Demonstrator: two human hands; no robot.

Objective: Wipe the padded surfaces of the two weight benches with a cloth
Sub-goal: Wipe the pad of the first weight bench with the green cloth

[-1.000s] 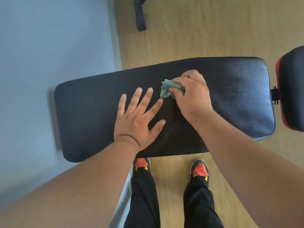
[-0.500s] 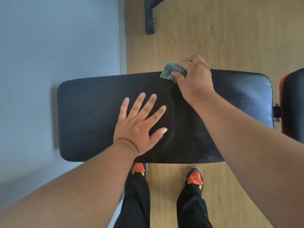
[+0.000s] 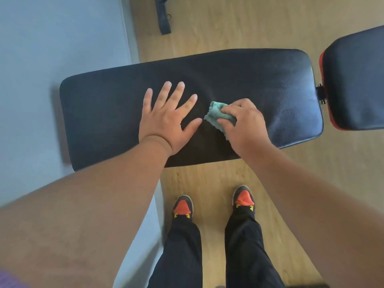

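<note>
A person's right hand [image 3: 245, 123], fingers clenched around a green cloth [image 3: 216, 117], has drawn back from the far edge to mid-frame on the black bench pad [image 3: 270, 80], apparently mid-stroke; the left hand [image 3: 168, 119] rests open, flat. The pad's long axis runs left-right across the frame.

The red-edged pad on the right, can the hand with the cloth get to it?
Probably yes. The right hand holds the cloth on the long pad, and nothing lies between it and the red-edged pad.
</note>
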